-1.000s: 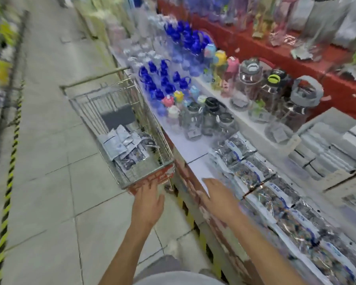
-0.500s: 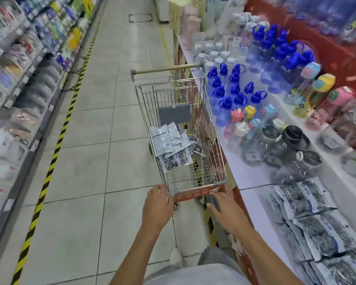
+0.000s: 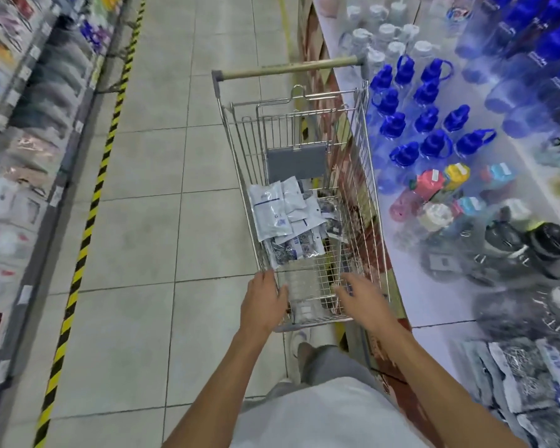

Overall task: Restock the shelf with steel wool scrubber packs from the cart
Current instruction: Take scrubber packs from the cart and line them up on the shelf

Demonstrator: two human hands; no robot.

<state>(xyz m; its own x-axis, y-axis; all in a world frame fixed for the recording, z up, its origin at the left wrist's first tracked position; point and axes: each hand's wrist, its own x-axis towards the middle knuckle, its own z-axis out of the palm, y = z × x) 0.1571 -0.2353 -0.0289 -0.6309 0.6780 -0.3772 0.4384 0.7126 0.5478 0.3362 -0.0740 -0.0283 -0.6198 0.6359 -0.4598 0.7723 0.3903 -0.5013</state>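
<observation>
Steel wool scrubber packs [image 3: 288, 221] lie heaped in the cart [image 3: 366, 176], waiting to be shelved.

Left hand [image 3: 263, 300] grips the cart's near rim at 7 o'clock; right hand [image 3: 362, 297], fingers spread and holding nothing, reaches over it at 5 o'clock, likely to steady the cart for unloading. Shelf [image 3: 440, 312] at 3 o'clock carries blue bottles [image 3: 427, 124]; more packs [image 3: 524, 383] sit at 4 o'clock. Tiled floor [image 3: 149, 221] runs an aisle with a striped line [image 3: 88, 218] at 9 o'clock.
</observation>
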